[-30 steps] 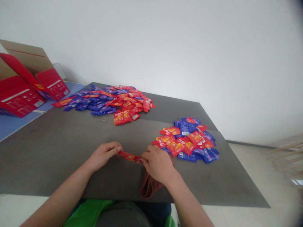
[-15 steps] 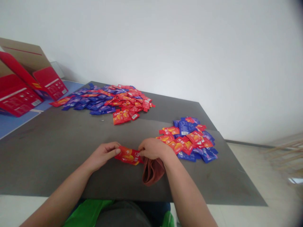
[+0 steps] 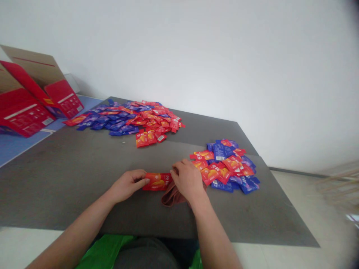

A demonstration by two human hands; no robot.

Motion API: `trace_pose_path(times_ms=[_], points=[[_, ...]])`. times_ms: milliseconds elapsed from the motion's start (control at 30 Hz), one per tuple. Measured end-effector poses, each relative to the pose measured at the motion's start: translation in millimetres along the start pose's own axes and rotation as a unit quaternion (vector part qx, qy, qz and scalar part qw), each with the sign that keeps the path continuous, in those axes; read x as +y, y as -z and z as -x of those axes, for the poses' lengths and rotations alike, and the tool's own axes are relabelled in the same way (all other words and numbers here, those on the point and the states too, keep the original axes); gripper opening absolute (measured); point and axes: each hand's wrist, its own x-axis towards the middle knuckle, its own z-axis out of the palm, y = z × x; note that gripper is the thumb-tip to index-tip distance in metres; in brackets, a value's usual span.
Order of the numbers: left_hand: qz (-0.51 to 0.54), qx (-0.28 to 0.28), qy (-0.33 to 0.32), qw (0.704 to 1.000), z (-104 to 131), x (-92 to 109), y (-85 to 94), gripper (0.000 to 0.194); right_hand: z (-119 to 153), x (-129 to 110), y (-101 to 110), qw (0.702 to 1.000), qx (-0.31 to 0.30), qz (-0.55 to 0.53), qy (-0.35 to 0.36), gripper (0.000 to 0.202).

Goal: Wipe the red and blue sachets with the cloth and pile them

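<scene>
A red pouch [image 3: 157, 181] with orange fruit pictures and white lettering lies between my two hands, just above or on the dark tabletop. My left hand [image 3: 129, 184] pinches its left end between thumb and fingers. Curled at the pouch's right end, my right hand [image 3: 188, 179] grips a reddish-brown cloth [image 3: 173, 197]. The cloth hangs in folds under that palm and is partly hidden by it. Whether the right fingertips also grip the pouch's end, I cannot tell. Close to my right hand lies a small heap of red and blue pouches [image 3: 224, 164].
A larger pile of red and blue pouches [image 3: 126, 117] covers the far left of the dark grey table [image 3: 84, 168]. Open red cardboard boxes [image 3: 63, 97] stand on a blue surface [image 3: 11, 145] at left. A white wall [image 3: 196, 56] rises behind the table.
My right hand and the cloth have come round the pouch's right end, the cloth now lower and flatter against the table. The pouch has turned more level and moved slightly right.
</scene>
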Motion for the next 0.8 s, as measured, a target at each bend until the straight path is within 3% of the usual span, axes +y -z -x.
trace_pose_path(times_ms=[100, 167, 267, 400, 533, 600, 700, 800], points=[[-0.014, 0.001, -0.005, 1.000, -0.9, 1.0, -2.5, 0.032, 24.1, -25.1, -12.2, 0.987, 0.131, -0.088, -0.024, 0.025], [-0.017, -0.001, -0.008, 1.000, -1.7, 1.9, -4.0, 0.028, 32.5, -45.9, -20.7, 0.984, 0.128, -0.117, 0.030, 0.023], [-0.023, -0.008, -0.014, 1.000, -2.8, 3.1, -4.9, 0.019, 32.0, -64.1, -29.6, 0.987, 0.060, -0.108, 0.107, 0.023], [-0.065, -0.024, -0.028, 0.997, -6.1, 4.4, -4.3, 0.025, 22.3, -43.2, -34.3, 0.992, 0.023, -0.059, 0.107, 0.014], [-0.101, -0.029, -0.025, 0.994, -9.8, 4.9, -3.7, 0.034, 19.5, 5.8, -25.9, 1.000, -0.006, 0.001, -0.025, 0.015], [-0.102, -0.036, -0.026, 0.994, -9.7, 4.2, -3.1, 0.037, 23.0, 19.4, -13.4, 0.997, -0.002, 0.021, -0.074, 0.018], [-0.095, -0.040, -0.032, 0.994, -8.0, 1.5, -2.2, 0.035, 30.8, 7.0, 4.4, 0.997, 0.047, -0.002, -0.068, 0.019], [-0.085, -0.041, -0.038, 0.995, -6.9, -1.4, -2.1, 0.032, 31.9, -30.9, 1.6, 0.996, 0.057, -0.060, 0.031, 0.017]])
